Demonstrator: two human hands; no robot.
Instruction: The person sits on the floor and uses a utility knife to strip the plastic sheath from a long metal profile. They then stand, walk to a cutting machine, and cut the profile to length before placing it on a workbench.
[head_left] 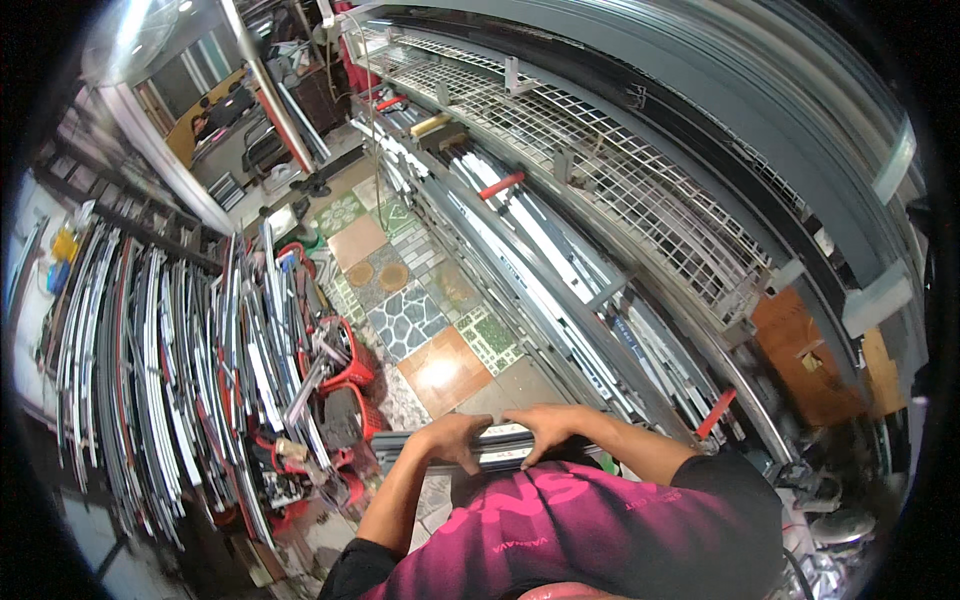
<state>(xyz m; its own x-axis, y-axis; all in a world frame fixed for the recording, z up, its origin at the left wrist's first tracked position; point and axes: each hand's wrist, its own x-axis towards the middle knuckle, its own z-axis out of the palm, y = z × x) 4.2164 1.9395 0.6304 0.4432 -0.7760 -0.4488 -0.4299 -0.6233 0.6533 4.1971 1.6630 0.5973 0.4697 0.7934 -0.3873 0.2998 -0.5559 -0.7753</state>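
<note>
Close against my body I hold a short stack of grey and white metal profiles (503, 453), lying crosswise in front of my shirt. My left hand (456, 441) is wrapped round the stack left of its middle, and part of the stack sticks out beyond it to the left. Just to the right, my right hand (543, 430) grips the same profiles, thumb and fingers bent over them. The two hands are close together, with marked pale surfaces showing between them. The undersides of the profiles and some fingertips are hidden.
Long profiles (560, 290) lie on a low rack to the right, beneath a white wire mesh shelf (640, 170). Many more profiles (170, 370) stand leaning at the left. Red baskets (350, 375) with offcuts sit beside the patchwork tiled floor (440, 370). A person (200, 126) is far back left.
</note>
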